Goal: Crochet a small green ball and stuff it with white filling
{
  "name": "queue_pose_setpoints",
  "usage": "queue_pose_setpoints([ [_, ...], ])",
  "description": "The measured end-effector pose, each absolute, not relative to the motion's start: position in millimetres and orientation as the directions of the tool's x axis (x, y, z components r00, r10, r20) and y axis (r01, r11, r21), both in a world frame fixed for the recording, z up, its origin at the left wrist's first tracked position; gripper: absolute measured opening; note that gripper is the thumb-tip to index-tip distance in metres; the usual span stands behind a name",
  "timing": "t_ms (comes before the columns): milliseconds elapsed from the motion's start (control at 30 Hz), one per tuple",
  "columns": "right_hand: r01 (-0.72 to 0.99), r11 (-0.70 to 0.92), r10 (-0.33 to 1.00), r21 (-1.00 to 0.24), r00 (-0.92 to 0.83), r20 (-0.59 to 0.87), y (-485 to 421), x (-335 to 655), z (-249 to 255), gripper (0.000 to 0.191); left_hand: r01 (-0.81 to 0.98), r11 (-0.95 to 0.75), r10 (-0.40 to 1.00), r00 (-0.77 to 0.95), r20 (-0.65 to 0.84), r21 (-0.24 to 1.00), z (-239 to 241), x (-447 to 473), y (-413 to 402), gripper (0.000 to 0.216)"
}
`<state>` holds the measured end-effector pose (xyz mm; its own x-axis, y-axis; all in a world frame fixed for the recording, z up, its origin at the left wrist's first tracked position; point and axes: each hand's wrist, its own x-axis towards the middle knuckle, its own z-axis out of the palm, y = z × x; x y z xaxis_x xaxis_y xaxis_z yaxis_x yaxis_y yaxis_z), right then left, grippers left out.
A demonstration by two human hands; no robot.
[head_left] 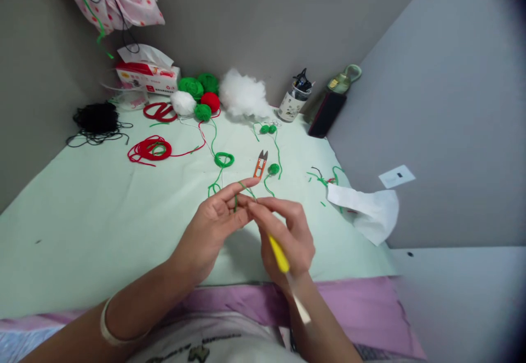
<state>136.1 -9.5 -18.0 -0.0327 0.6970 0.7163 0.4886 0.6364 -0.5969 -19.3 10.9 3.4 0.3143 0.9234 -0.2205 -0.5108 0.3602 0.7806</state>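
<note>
My left hand [222, 212] has green yarn [241, 185] looped over its raised index finger, with the thumb and other fingertips pinched together. In my right hand [287, 234] is a crochet hook with a yellow handle [279, 253], its tip meeting the left fingertips. The work at the fingertips is too small to make out. Just beyond the hands lie orange thread snips [260, 165], a small green crocheted ball [273, 169] with a yarn tail, and a coil of green yarn [224, 159]. Two smaller green balls [268, 129] sit farther back.
At the back are yarn balls [191, 89], white stuffing [244, 95], a tissue box [150, 78], a pen cup [294, 102], a bottle [339, 86] and a dark phone [327, 113]. Red cord [150, 149], red scissors [160, 112] and black yarn [96, 119] lie left; white paper [365, 209] lies right.
</note>
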Motion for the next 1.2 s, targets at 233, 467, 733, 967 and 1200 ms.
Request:
queue_pose_setpoints([
  [233,0.082,0.508,0.827,-0.858,0.23,0.512,-4,140,-9,0.016,-0.548,0.425,0.892,0.389,-0.231,0.72,3,-26,17,0.032],
  [467,-0.06,0.407,0.905,-0.912,0.16,0.393,0,135,-11,0.014,-0.443,0.325,0.927,0.322,-0.19,0.836,4,-25,12,0.031],
  [733,-0.204,0.324,0.944,-0.924,0.135,0.301,3,140,-10,0.019,-0.41,0.307,0.937,0.289,-0.197,0.859,8,-28,13,0.03],
  [967,-0.164,0.36,0.931,-0.919,0.129,0.341,1,137,-12,0.016,-0.431,0.35,0.917,0.337,-0.211,0.832,4,-25,13,0.033],
  [1200,0.047,0.491,0.833,-0.87,0.266,0.485,-2,139,-12,0.018,-0.44,0.388,0.907,0.34,-0.249,0.81,-3,-26,16,0.02],
])
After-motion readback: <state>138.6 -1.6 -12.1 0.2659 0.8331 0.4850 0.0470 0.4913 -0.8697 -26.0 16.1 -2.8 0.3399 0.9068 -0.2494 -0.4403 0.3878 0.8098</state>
